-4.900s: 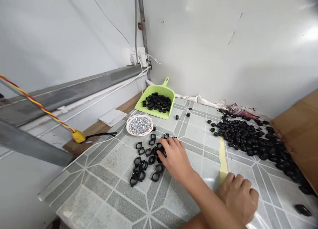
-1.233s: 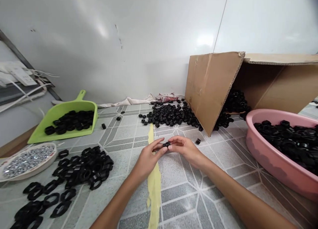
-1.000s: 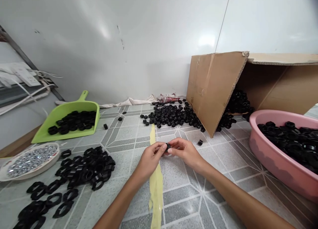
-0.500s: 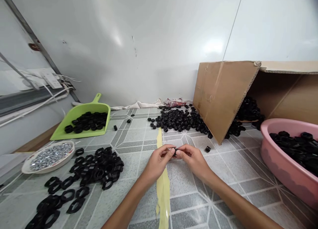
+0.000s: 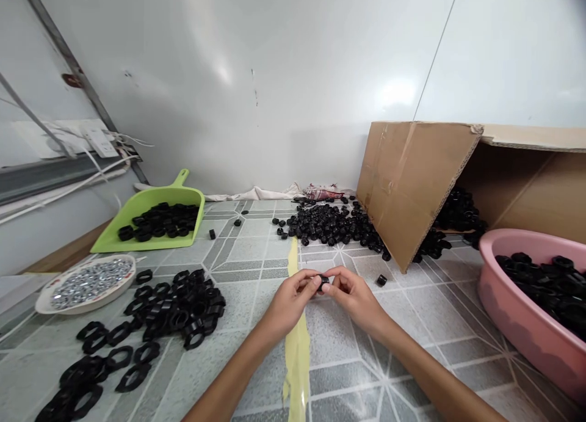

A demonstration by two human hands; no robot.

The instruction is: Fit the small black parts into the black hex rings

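Nearest, the loose black rings (image 5: 160, 309) lie untouched; the hand that was in them seconds ago is away. Now the left hand (image 5: 284, 306) and right hand (image 5: 364, 306) meet, fingertips pinching one small black piece (image 5: 323, 281) between them, just beside the yellow strip (image 5: 297, 355). It's a two-handed hold now, and the piece looks to be getting worked, not simply carried. Farther back, the black pile (image 5: 329, 223) spreads by the cardboard box (image 5: 407, 184).

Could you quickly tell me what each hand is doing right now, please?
Left hand: fingers closed on a small black part.
Right hand: fingers closed on the same part.
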